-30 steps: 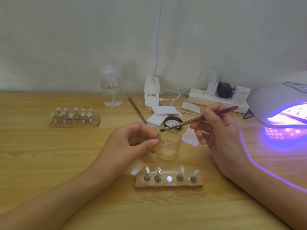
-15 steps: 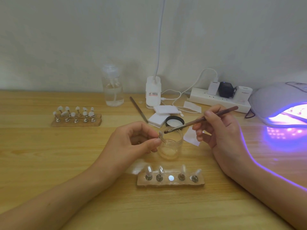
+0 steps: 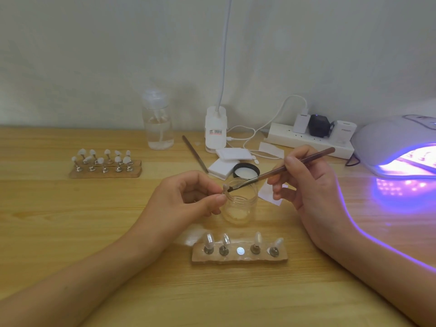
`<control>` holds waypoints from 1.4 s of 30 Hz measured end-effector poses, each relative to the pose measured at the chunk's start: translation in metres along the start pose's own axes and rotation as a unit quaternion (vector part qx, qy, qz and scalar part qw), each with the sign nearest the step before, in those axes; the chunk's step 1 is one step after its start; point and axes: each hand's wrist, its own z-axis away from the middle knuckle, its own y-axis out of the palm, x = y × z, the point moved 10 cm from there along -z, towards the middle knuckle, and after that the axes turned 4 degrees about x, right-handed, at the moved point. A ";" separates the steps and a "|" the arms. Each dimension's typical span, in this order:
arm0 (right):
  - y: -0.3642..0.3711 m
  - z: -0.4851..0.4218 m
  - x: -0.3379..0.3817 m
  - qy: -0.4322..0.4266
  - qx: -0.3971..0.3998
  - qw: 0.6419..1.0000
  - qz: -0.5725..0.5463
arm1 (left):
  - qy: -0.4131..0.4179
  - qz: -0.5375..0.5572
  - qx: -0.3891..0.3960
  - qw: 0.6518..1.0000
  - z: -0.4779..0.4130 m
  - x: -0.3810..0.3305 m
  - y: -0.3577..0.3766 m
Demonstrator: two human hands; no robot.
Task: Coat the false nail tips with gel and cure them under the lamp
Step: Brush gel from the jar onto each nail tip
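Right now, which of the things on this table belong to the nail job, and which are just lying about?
In use: brush in the right hand, nail tip held by the left hand, open gel jar, near holder of tips, lit curing lamp.
Lying about: clear bottle, power strip, white pads, spare stick, clip lamp base.

Bare left forearm (image 3: 94, 274) enters lower left of frame, bare right forearm (image 3: 377, 263) lower right, violet light rim along its outer edge. left hand (image 3: 188, 197), right hand (image 3: 311, 192) bare, nails short.
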 end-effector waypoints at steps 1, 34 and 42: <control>-0.004 0.000 -0.002 0.004 -0.012 1.000 0.005 | 0.001 0.000 0.001 1.000 0.000 0.000 0.000; -0.005 -0.001 -0.002 0.012 -0.017 1.000 -0.009 | 0.052 -0.046 0.007 0.998 -0.002 -0.006 0.000; -0.001 -0.002 -0.003 0.016 -0.004 1.000 -0.024 | 0.054 -0.048 0.009 0.997 -0.002 -0.004 0.000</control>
